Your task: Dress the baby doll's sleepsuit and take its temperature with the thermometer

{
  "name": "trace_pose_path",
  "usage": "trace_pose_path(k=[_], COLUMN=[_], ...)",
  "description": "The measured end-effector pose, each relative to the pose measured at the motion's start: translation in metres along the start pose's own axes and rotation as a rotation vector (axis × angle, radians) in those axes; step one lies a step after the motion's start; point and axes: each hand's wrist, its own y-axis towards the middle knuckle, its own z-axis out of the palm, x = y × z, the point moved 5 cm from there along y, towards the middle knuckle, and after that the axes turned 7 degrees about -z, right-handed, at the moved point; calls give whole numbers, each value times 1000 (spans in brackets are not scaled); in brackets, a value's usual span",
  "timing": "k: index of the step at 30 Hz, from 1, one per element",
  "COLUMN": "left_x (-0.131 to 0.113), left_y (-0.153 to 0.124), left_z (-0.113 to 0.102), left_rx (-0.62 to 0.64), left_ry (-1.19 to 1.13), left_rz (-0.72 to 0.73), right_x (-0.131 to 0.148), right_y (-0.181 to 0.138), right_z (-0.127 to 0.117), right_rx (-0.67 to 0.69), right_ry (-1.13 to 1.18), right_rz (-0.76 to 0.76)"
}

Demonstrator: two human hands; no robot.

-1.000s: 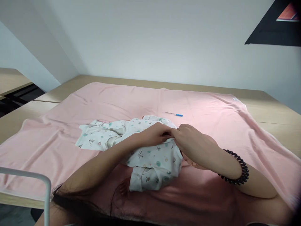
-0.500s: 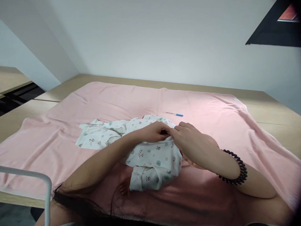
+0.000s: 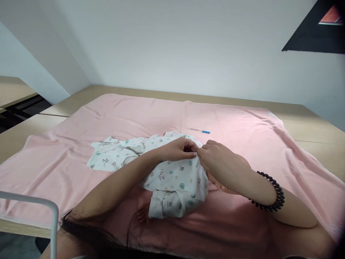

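A baby doll lies on a pink blanket [image 3: 107, 118], dressed in a white printed romper [image 3: 172, 183]. Its small hand [image 3: 141, 216] sticks out of a sleeve near me, and part of its head [image 3: 219, 187] shows under my right wrist. My left hand [image 3: 179, 149] and my right hand [image 3: 215, 160] meet on top of the doll's chest. Both pinch the romper's fabric with closed fingertips. A black coil band [image 3: 272, 192] sits on my right wrist.
A thin thermometer with a blue tip [image 3: 199, 130] lies on the blanket beyond the doll. The blanket covers a wooden table [image 3: 309, 126] against a white wall. A grey metal rail [image 3: 40, 205] stands at the near left corner.
My fingertips shifted slightly on the romper's front, with the left hand's fingers now curled over the fabric. The doll and blanket stayed put.
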Motion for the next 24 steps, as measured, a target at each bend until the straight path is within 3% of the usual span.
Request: trace_pose_path(k=[6, 13, 18, 24], left_x=[-4, -6, -20, -27], left_y=[-1, -3, -27, -55], left_z=[0, 3, -4, -32], left_rx=[-10, -28, -38, -49], left_ry=[-10, 115, 411, 642], left_rz=[22, 58, -73, -240], right_x=[-4, -6, -4, 8], right_y=[-5, -5, -8, -2], right_z=[3, 2, 2, 3], right_rx=[77, -50, -221, -195], right_ry=[84, 13, -44, 31], right_rz=[109, 91, -50, -22])
